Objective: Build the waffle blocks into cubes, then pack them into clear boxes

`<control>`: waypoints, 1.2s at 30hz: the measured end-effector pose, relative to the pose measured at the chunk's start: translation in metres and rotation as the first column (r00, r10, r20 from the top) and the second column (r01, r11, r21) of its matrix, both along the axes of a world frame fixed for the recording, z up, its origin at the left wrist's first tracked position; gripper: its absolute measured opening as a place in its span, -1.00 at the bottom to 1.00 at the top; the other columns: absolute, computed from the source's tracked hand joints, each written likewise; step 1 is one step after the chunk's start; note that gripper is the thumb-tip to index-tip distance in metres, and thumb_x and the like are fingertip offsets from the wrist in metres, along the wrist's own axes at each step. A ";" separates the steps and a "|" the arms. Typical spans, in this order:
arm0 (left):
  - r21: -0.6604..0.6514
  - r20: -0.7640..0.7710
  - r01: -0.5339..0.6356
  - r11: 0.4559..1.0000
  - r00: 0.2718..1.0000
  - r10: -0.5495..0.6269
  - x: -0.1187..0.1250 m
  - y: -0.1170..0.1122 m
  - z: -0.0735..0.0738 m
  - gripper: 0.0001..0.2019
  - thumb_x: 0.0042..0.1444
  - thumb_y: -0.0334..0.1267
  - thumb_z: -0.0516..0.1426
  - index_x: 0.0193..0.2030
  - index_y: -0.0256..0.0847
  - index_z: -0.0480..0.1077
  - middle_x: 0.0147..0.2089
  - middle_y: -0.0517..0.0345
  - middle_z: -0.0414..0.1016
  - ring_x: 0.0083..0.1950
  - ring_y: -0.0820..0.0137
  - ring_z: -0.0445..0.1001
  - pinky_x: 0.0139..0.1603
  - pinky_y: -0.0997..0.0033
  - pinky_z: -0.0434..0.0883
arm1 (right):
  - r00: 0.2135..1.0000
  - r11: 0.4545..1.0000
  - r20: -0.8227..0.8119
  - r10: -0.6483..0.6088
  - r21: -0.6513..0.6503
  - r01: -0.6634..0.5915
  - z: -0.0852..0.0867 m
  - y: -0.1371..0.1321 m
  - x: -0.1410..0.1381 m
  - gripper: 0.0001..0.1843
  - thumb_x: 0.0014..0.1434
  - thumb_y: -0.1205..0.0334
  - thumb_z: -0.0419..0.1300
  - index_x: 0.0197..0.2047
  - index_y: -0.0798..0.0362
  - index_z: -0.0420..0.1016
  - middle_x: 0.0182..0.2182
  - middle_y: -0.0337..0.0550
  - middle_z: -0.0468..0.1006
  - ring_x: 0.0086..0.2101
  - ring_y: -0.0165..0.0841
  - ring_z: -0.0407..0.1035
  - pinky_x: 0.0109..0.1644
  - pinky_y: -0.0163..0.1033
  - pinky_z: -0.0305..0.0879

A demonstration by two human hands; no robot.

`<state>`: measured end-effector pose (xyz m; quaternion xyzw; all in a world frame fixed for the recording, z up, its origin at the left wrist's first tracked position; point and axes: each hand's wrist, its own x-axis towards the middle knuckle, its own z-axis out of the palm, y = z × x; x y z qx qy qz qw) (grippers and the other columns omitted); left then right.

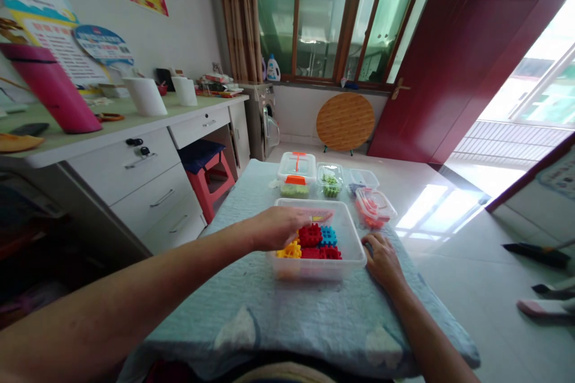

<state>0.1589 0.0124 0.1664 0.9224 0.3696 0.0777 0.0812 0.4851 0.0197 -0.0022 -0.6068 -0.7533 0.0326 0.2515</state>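
A clear plastic tub [349,258] stands on a blue quilted table cover [251,299]. Inside lie red [311,234], blue [328,235] and yellow [291,249] toy blocks. My left hand [279,226] reaches over the tub's left rim, fingers stretched flat above the blocks with a thin yellow piece [320,217] at the fingertips. My right hand [381,260] rests on the cover, loosely curled against the tub's right side with nothing visible in it.
Behind the tub stand three small clear containers: one with an orange lid clip [295,175], one with green pieces [330,181], one with red pieces [374,206]. A white desk with drawers [148,167] runs along the left. Tiled floor and an open door lie to the right.
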 end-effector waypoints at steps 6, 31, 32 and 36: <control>0.036 0.581 -0.369 0.929 0.763 0.281 -0.037 -0.036 -0.028 -0.66 0.27 -0.19 -0.03 0.15 -0.16 0.29 0.17 -0.03 0.38 0.22 0.23 0.32 0.28 0.12 0.25 | 1.000 0.997 -0.005 0.007 -0.074 -0.007 0.017 -0.005 -0.006 -0.78 0.15 0.20 0.04 -0.23 0.05 0.47 -0.18 -0.01 0.48 -0.13 -0.16 0.33 0.03 -0.05 0.23; -0.249 0.644 -0.412 0.877 0.605 0.468 -0.024 -0.077 -0.133 -0.20 0.09 -0.26 0.15 0.42 -0.19 -0.14 0.38 -0.19 0.10 0.39 0.04 0.13 0.37 -0.12 0.11 | 0.661 0.943 -0.749 -0.043 -0.248 -0.220 0.093 -0.056 -0.066 -0.40 0.19 -0.24 0.04 -0.03 0.08 0.55 -0.21 -0.04 0.62 -0.17 -0.15 0.45 -0.02 -0.10 0.33; -0.251 0.654 -0.416 0.874 0.593 0.470 -0.024 -0.073 -0.131 -0.20 0.09 -0.26 0.15 0.42 -0.18 -0.15 0.38 -0.18 0.11 0.39 0.05 0.13 0.37 -0.11 0.11 | 0.656 0.941 -0.754 -0.038 -0.247 -0.230 0.094 -0.053 -0.068 -0.41 0.19 -0.23 0.04 -0.03 0.08 0.55 -0.22 -0.05 0.62 -0.17 -0.15 0.45 -0.03 -0.11 0.33; -0.294 0.686 -0.423 0.857 0.531 0.497 -0.026 -0.057 -0.117 -0.21 0.11 -0.23 0.14 0.42 -0.18 -0.16 0.38 -0.19 0.09 0.39 0.08 0.13 0.38 -0.08 0.09 | 0.613 0.936 -0.790 -0.005 -0.221 -0.276 0.094 -0.038 -0.079 -0.44 0.18 -0.20 0.06 -0.03 0.07 0.54 -0.24 -0.08 0.61 -0.21 -0.19 0.44 -0.10 -0.14 0.34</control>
